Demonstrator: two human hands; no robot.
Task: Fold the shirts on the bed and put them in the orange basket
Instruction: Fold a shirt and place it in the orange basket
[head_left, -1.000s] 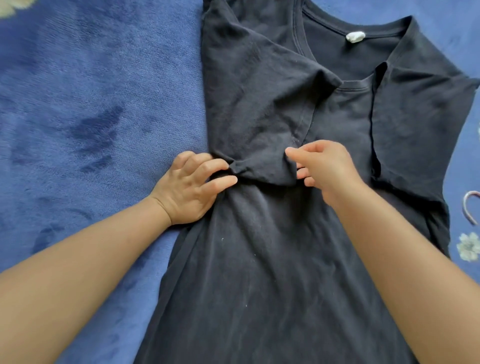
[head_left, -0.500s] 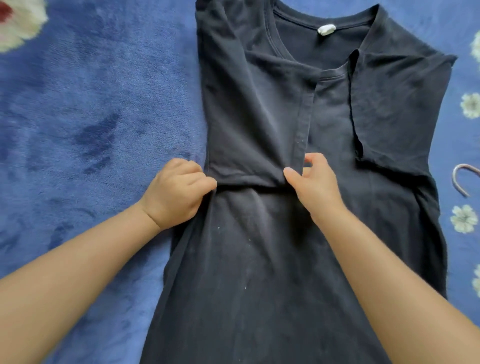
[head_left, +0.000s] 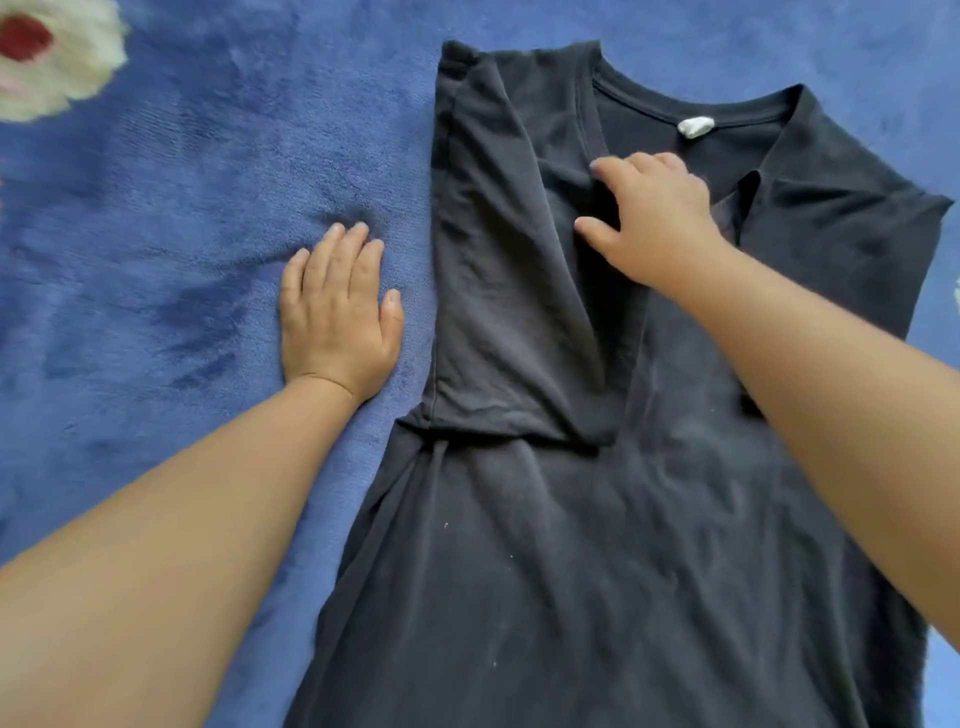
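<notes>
Black shirt (head_left: 571, 545) lengthwise on blanket (head_left: 182, 234), collar pointing away.

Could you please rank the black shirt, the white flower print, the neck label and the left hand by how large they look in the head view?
1. Black shirt, by far the largest.
2. Left hand and white flower print: look alike, and the flower is cut off by the frame, so unranked.
3. Neck label, the smallest.
</notes>
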